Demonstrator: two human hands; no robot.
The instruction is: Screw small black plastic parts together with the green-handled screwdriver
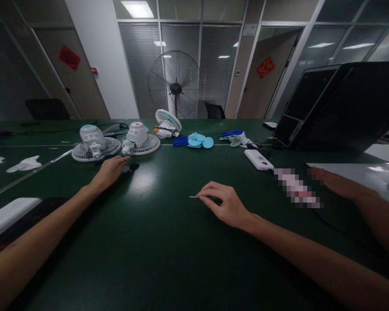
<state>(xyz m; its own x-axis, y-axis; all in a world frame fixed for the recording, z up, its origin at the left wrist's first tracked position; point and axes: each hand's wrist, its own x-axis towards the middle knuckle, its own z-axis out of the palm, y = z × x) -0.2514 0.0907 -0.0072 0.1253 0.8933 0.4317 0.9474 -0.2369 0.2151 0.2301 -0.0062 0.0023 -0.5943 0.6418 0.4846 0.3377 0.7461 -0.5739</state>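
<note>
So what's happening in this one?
A person's right hand holds what looks like a screwdriver just above or on the green table, tip pointing left. The left hand is stretched out near two white fans lying grille down, beside a small black part; whether it touches anything is unclear. Another person's hand is at the far right.

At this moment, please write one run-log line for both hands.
left hand: near white fans, grip unclear | right hand: holds thin tool | table: dark green
</note>
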